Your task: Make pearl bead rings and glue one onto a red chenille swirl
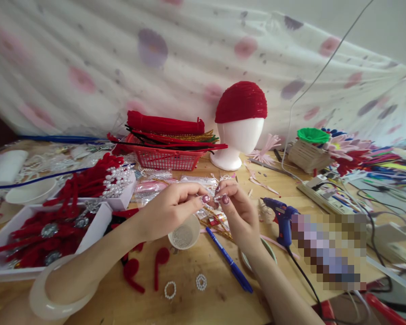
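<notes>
My left hand (175, 208) and my right hand (240, 212) meet above the middle of the table, thumbs and fingertips pinched close together. Between them is a short string of small pearl beads (217, 198), partly hidden by the fingers. Just below my left hand stands a white cup (184, 232) with tiny beads inside. Two pearl bead rings, one an open loop (170, 290) and the other a fuller rosette (201, 282), lie on the wood nearer to me. A blue pen (230, 261) rests below my right hand.
A blue glue gun (283, 216) with a cord stands at right, near a power strip (328, 194). White boxes (97, 223) of red fuzzy stems are at left. Behind stand a red basket (170, 159) and a white foam head (241, 135) with a red cap.
</notes>
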Tool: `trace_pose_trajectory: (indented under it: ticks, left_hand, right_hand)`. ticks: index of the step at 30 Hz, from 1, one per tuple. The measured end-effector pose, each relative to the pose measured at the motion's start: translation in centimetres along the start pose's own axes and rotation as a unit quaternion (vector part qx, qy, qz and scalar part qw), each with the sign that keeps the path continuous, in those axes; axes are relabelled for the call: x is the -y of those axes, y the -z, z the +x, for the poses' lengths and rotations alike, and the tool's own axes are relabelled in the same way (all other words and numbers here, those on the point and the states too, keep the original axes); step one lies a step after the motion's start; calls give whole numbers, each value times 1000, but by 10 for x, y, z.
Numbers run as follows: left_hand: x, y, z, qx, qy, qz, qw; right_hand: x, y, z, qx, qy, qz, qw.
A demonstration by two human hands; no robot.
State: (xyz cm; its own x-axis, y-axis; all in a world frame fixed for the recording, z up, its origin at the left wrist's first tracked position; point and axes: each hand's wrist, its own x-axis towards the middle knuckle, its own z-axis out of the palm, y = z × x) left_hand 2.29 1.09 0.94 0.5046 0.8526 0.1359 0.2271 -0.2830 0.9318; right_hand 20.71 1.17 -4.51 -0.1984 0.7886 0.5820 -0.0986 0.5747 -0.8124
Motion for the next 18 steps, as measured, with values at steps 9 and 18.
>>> trace_pose_trajectory:
  ticks: [9,18]
  left_hand:
    - [6,-5,-1,-42,4,28,999]
    - [17,-11,-2,-137,-198,220,945]
  right_hand:
    - [2,-3,2,-12,14,18,1000]
    - [-1,-4,0,-18,-80,59,995]
